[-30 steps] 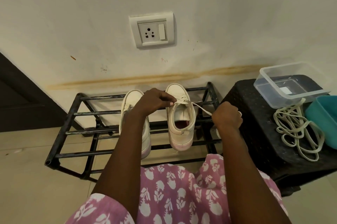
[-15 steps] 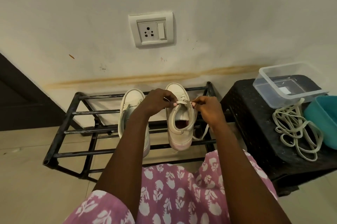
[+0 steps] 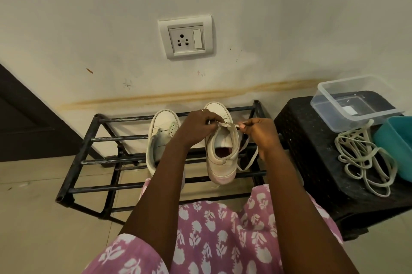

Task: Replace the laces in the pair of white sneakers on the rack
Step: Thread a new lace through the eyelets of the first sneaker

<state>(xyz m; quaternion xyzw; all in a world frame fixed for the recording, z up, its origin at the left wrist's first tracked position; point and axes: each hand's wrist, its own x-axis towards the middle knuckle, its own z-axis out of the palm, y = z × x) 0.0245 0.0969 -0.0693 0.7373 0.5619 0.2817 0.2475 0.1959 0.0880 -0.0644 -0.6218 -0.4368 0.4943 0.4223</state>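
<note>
Squatting before a black metal rack (image 3: 89,139) at 12 o'clock, hard against the wall. At 3 o'clock of it, a black stool (image 3: 312,151) bearing a clear tub (image 3: 354,104), a teal box (image 3: 396,148) and a loose tangle of pale laces (image 3: 365,160). On the rack's top bars, toes to the wall, the white sneakers side by side: the 9 o'clock sneaker (image 3: 159,137) with bare eyelets, the 3 o'clock sneaker (image 3: 223,162) under both hands. Left hand (image 3: 198,128) curled over that shoe's throat from 9 o'clock, fingertips pinching the lace (image 3: 229,125) at the eyelets. Right hand (image 3: 259,132) at the shoe's 3 o'clock edge, thumb and forefinger nipping the same lace near its tip, slack drooping in a loop toward 5 o'clock. Judged mid-lacing on this shoe; impossible to tell whether feeding in or drawing out. Next, probably: aim the tip at one eyelet, pull through, steady the shoe with the left hand.
</note>
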